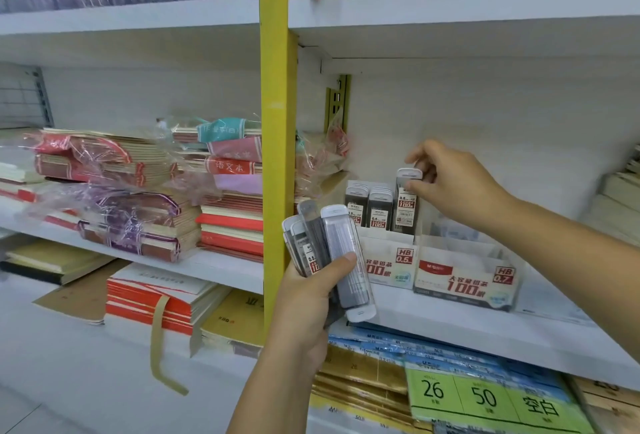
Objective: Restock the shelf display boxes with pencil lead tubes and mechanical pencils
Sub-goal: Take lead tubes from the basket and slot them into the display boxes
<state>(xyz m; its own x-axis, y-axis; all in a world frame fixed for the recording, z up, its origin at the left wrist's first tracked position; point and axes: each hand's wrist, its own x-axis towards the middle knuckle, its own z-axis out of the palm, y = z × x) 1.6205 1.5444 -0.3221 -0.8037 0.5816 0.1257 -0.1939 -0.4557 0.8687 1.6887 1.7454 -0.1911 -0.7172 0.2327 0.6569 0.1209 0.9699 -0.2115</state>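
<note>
Head view: our right hand (450, 184) pinches a tube (406, 208) by its cap (410, 173), upright in the 0.5 box (388, 260); our left hand (311, 295) grips spare tubes (343, 253). Light, stiff, slick plastic, we judge; caps give the best hold.

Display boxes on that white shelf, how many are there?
2. The HB 0.5 box stands left, holding lead tubes; the HB 0.7 box stands right of it. The arm may hide more.
</note>
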